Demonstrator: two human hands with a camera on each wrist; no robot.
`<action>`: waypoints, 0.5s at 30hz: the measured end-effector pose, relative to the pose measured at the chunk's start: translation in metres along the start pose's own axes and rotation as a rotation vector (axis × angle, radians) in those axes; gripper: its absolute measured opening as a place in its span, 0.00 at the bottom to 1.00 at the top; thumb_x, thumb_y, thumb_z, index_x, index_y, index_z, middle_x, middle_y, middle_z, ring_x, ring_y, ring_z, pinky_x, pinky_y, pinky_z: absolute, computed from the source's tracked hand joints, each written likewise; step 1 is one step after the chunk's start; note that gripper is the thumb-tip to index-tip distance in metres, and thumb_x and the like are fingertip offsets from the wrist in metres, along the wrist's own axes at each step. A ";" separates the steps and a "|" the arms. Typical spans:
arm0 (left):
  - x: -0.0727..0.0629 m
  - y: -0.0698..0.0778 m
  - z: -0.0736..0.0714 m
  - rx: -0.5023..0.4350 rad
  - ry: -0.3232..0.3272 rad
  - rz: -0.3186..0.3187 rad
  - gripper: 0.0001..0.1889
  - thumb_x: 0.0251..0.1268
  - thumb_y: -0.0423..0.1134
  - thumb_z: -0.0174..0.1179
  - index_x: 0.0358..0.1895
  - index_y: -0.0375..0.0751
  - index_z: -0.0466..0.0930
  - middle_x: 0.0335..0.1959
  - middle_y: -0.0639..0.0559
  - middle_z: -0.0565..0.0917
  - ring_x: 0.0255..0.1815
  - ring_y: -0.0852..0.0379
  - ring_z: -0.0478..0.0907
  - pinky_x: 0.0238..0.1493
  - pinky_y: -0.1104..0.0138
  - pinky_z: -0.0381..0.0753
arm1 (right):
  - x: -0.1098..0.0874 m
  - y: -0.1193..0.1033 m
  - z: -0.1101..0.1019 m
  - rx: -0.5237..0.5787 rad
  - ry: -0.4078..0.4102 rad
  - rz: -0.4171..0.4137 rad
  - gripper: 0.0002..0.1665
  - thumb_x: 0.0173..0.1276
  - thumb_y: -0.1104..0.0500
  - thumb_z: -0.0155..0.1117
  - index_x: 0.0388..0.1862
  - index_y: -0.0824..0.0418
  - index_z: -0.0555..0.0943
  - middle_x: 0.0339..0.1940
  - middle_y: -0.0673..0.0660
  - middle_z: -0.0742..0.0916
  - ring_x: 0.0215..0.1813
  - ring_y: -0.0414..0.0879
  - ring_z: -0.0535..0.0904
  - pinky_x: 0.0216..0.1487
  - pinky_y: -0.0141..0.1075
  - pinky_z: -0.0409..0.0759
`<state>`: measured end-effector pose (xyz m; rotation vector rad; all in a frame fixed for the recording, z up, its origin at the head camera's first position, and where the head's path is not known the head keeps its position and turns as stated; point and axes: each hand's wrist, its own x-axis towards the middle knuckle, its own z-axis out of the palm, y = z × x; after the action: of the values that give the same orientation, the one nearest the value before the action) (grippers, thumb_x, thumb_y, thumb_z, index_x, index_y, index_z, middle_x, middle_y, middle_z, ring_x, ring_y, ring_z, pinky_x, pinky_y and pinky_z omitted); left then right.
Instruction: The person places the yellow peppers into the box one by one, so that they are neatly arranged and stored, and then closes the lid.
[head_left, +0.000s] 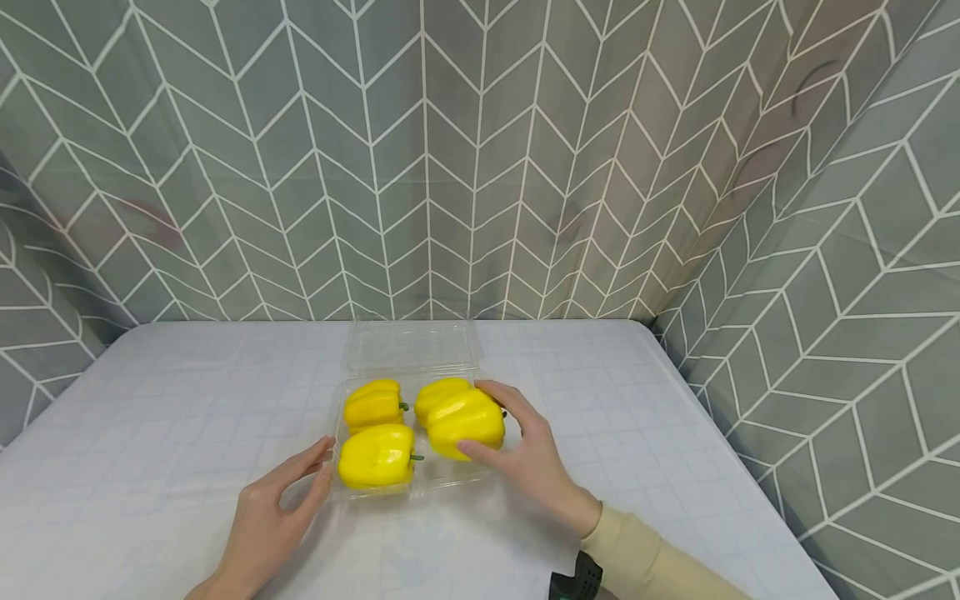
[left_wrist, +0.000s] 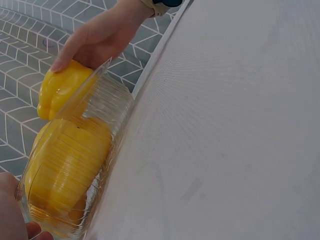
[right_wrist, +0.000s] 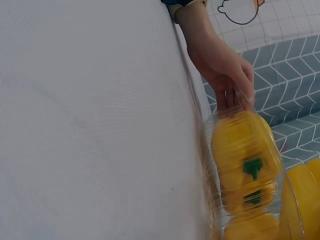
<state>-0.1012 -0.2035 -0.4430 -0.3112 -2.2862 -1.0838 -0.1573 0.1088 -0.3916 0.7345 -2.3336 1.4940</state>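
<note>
A clear plastic clamshell container (head_left: 450,482) lies with its lid (head_left: 412,346) folded back, holding yellow bell peppers. Two of them, a rear left pepper (head_left: 372,406) and a front left pepper (head_left: 375,457), sit with green stems pointing right. My right hand (head_left: 536,462) grips another yellow bell pepper (head_left: 465,423), thumb in front and fingers behind. In the left wrist view this held pepper (left_wrist: 62,90) stands partly above the container rim. Behind it, a rear right pepper (head_left: 441,393) is partly hidden. My left hand (head_left: 273,512) pinches the container's left side between thumb and fingers.
The container stands on a table with a pale cloth (head_left: 187,392). A grey curtain with white chevron lines (head_left: 450,167) hangs behind the table, and similar cloth (head_left: 862,333) runs along the right side. A dark strap (head_left: 577,577) is near the right sleeve.
</note>
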 end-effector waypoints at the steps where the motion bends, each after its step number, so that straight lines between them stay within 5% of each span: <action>1: 0.000 0.000 0.000 0.003 -0.002 -0.005 0.21 0.62 0.28 0.67 0.60 0.36 0.81 0.54 0.51 0.87 0.45 0.68 0.85 0.56 0.90 0.68 | 0.000 0.000 0.001 0.003 -0.003 -0.005 0.40 0.58 0.53 0.79 0.69 0.47 0.74 0.67 0.46 0.79 0.64 0.43 0.75 0.68 0.46 0.74; 7: 0.000 0.000 0.000 0.020 -0.012 -0.026 0.21 0.63 0.29 0.66 0.60 0.37 0.81 0.54 0.52 0.87 0.45 0.67 0.85 0.56 0.90 0.67 | -0.004 0.005 0.007 0.015 -0.026 -0.018 0.41 0.58 0.52 0.79 0.70 0.53 0.74 0.68 0.48 0.79 0.65 0.45 0.76 0.68 0.43 0.75; 15: 0.000 0.001 -0.001 0.025 -0.017 -0.030 0.21 0.64 0.30 0.66 0.60 0.37 0.81 0.55 0.52 0.87 0.45 0.69 0.84 0.56 0.90 0.67 | -0.008 0.007 0.012 0.016 -0.070 0.033 0.42 0.58 0.51 0.79 0.70 0.53 0.73 0.70 0.44 0.77 0.71 0.44 0.72 0.70 0.50 0.72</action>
<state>-0.1003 -0.2031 -0.4421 -0.2778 -2.3247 -1.0708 -0.1541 0.1026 -0.4060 0.7684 -2.3985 1.5261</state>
